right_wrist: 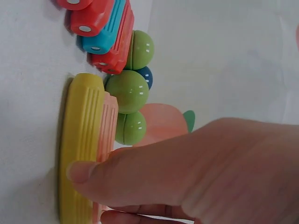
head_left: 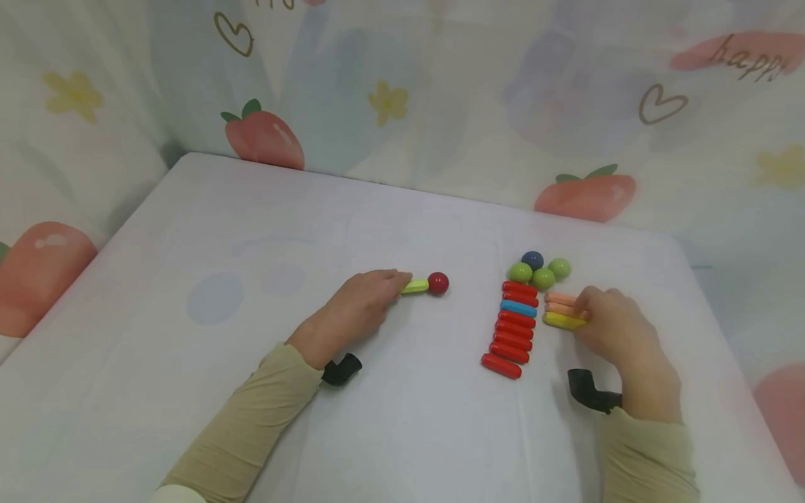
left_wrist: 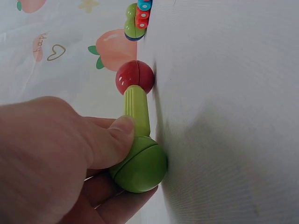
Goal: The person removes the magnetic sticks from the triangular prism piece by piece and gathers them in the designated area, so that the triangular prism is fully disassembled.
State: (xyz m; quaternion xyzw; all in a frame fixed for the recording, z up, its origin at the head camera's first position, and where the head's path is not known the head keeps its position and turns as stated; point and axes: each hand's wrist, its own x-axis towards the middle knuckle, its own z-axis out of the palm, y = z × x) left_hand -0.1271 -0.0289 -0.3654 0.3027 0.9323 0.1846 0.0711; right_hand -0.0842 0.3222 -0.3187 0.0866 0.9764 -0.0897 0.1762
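My left hand [head_left: 358,304] holds a joined piece of magnetic building toy near the table's middle. In the left wrist view it has a green ball [left_wrist: 142,168] at the near end, a yellow-green rod [left_wrist: 136,105] between, and a red ball [left_wrist: 131,77] at the far end. The thumb lies where rod and green ball meet. My right hand [head_left: 619,328] grips a yellow rod [right_wrist: 84,126], thumb on its face. Pink rods [right_wrist: 109,119] lie right against it, beside the fingers; some fingertips are hidden.
Left of the right hand runs a column of several red rods [head_left: 512,335] with one blue rod [head_left: 518,308] among them. Beyond them cluster green balls [head_left: 544,279] and a dark blue ball [head_left: 532,260]. A patterned curtain [head_left: 440,91] stands behind the white table [head_left: 428,419].
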